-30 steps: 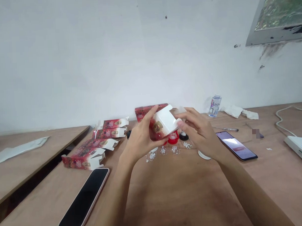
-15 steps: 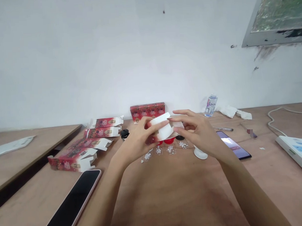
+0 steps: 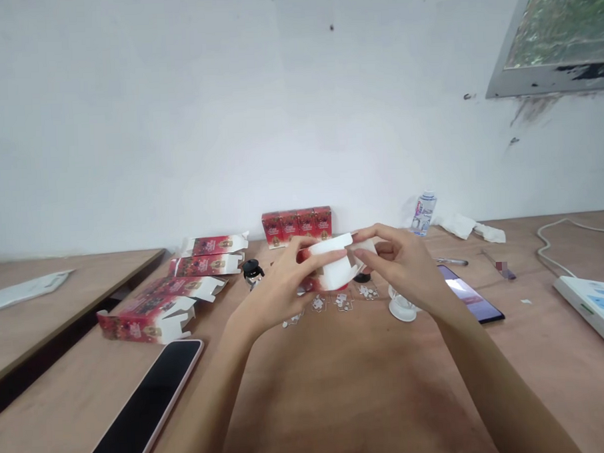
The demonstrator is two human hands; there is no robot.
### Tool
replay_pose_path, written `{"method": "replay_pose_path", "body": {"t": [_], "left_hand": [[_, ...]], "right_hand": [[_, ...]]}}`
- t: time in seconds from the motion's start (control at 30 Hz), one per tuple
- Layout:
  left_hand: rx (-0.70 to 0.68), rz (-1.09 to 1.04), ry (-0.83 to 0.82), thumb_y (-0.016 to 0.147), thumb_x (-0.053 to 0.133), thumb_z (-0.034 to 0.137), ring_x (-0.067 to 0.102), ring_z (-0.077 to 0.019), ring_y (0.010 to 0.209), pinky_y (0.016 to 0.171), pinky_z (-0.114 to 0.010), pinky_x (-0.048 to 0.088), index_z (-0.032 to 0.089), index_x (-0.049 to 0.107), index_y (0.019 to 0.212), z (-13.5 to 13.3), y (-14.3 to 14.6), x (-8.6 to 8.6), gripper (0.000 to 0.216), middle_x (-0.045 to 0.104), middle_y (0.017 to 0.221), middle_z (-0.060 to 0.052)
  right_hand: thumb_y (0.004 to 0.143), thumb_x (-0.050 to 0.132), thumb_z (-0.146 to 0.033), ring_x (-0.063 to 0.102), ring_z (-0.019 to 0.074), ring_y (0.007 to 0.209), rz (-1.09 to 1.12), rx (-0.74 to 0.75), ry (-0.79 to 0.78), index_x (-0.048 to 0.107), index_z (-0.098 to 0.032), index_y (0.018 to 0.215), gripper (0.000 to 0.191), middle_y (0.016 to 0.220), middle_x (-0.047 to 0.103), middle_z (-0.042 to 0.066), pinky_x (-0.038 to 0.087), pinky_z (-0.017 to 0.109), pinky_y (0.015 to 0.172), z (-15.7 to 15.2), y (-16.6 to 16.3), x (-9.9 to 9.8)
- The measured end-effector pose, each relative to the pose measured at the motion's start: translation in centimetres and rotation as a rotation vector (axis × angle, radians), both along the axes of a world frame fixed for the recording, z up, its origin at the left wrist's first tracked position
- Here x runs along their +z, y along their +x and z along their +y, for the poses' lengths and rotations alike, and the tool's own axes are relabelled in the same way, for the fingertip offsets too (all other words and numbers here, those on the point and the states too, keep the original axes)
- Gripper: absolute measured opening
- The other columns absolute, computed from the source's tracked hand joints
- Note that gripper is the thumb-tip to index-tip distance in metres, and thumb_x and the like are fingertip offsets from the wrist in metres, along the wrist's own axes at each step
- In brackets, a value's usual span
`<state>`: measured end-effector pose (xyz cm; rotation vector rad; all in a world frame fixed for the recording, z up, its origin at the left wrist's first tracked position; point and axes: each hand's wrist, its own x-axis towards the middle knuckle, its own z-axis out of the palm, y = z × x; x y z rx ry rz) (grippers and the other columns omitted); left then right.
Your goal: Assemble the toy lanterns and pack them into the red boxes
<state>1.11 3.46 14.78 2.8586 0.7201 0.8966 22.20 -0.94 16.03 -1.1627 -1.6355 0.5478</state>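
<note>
Both my hands hold a small red-and-white carton above the wooden table. My left hand grips its left side, thumb on the white top flap. My right hand pinches the flap at the carton's right end. Under the carton lie small clear packets with white pieces and a red cap, partly hidden. A white round lid sits just right of them.
Flat red cartons lie in a row at left, assembled red boxes stand by the wall. A phone lies front left, another phone right. A small bottle, a cloth, a power strip.
The carton has been lowered and turned flatter between my hands, its white flap now folded down on top. My right fingers moved onto its end flap.
</note>
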Motion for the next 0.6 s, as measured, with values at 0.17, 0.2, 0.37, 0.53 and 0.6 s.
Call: {"method": "replay_pose_path", "body": {"t": [0.17,0.2,0.37,0.53,0.6], "left_hand": [[-0.01,-0.049,0.005,0.076,0.055,0.007,0.048,-0.0222,0.107,0.078,-0.034,0.05,0.032,0.045,0.121,-0.3,0.2,0.1,0.052,0.037,0.123,-0.008],[-0.021,-0.076,0.016,0.076,0.057,0.011,0.047,-0.0234,0.109,0.081,-0.036,0.049,0.03,0.045,0.119,-0.3,0.4,0.1,0.048,0.039,0.124,-0.009],[0.012,-0.376,0.066,0.073,0.069,0.033,0.047,-0.0271,0.114,0.09,-0.043,0.043,0.024,0.044,0.111,-0.7,2.3,-1.0,0.047,0.047,0.118,-0.011],[0.086,-0.526,-0.05,0.076,0.064,0.036,0.053,-0.0228,0.101,0.085,-0.039,0.045,0.026,0.031,0.128,-1.6,3.1,-1.3,0.062,0.051,0.118,-0.008],[0.106,-0.511,-0.111,0.079,0.06,0.036,0.054,-0.0213,0.097,0.082,-0.036,0.046,0.027,0.037,0.126,-1.9,2.9,-0.9,0.053,0.052,0.115,-0.006]], "right_hand": [[0.08,0.057,-0.022,0.061,0.0128,0.067,0.096,0.082,0.047,0.059,-0.023,0.103,0.023,0.107,0.063,0.004,0.052,0.03,0.06,0.0,0.0,0.2],[0.081,0.056,-0.023,0.061,0.0132,0.067,0.105,0.088,0.049,0.06,-0.022,0.1,0.02,0.101,0.064,0.004,0.052,0.03,0.059,-0.1,0.0,0.2],[0.082,0.056,-0.027,0.058,0.0124,0.056,0.161,0.069,0.012,0.058,-0.02,0.09,0.011,0.066,0.059,-0.002,0.047,0.025,0.048,-0.3,-0.6,-0.2],[0.083,0.056,-0.03,0.057,0.0114,0.061,0.209,0.086,0.053,0.058,-0.021,0.092,0.014,0.073,0.06,-0.001,0.047,0.022,0.05,-0.6,-1.1,-0.1],[0.084,0.055,-0.034,0.057,0.0117,0.065,0.24,0.129,0.046,0.058,-0.021,0.092,0.016,0.077,0.06,0.0,0.049,0.023,0.056,-0.6,-1.1,-0.1]]}}
